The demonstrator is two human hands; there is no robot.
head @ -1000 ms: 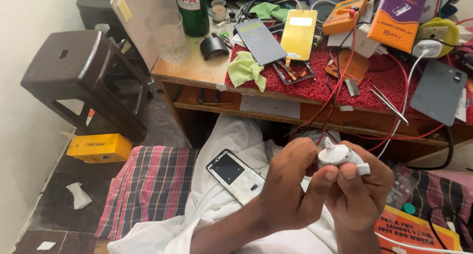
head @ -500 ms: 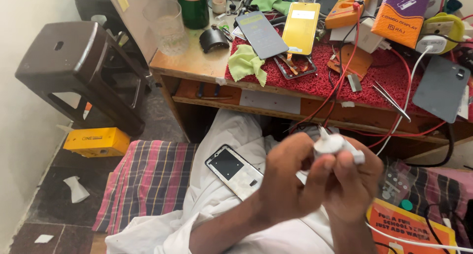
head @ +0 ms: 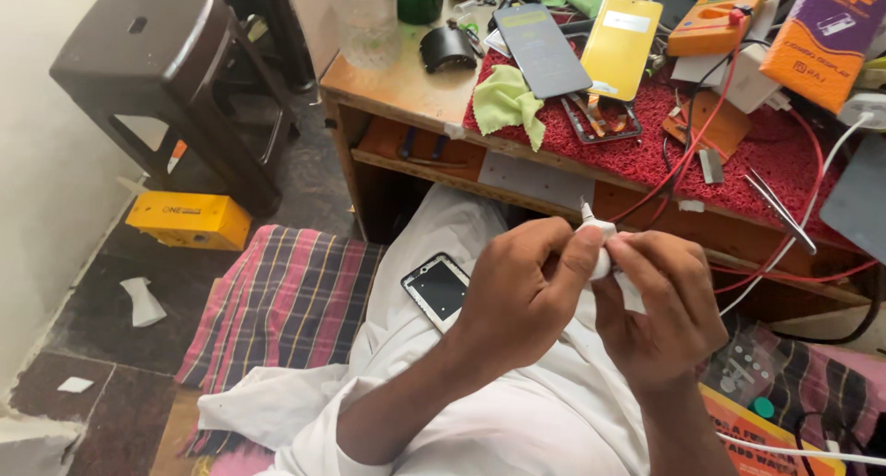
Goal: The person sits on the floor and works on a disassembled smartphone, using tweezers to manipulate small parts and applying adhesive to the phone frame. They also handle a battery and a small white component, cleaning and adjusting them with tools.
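Observation:
Both hands meet over my lap in the head view and pinch a small white bottle with a thin nozzle (head: 597, 239) between them. My left hand (head: 526, 287) grips its near side with thumb and fingers. My right hand (head: 660, 305) holds the other side, fingers curled round it. Most of the bottle is hidden by the fingers; only its white top and tip show. A phone with a white frame and dark screen (head: 437, 290) lies face up on my white-clothed thigh, just left of my left hand.
A low wooden bench (head: 406, 89) ahead carries a red mat (head: 646, 153), phone panels, a green cloth (head: 506, 100), an orange meter (head: 715, 19), red wires and tweezers (head: 780, 213). A dark plastic stool (head: 157, 61) and a yellow box (head: 189, 220) stand at left.
The hands with the white bottle have stayed together over the lap, shifting slightly. The camera has moved closer, so the bench and stool sit higher in view.

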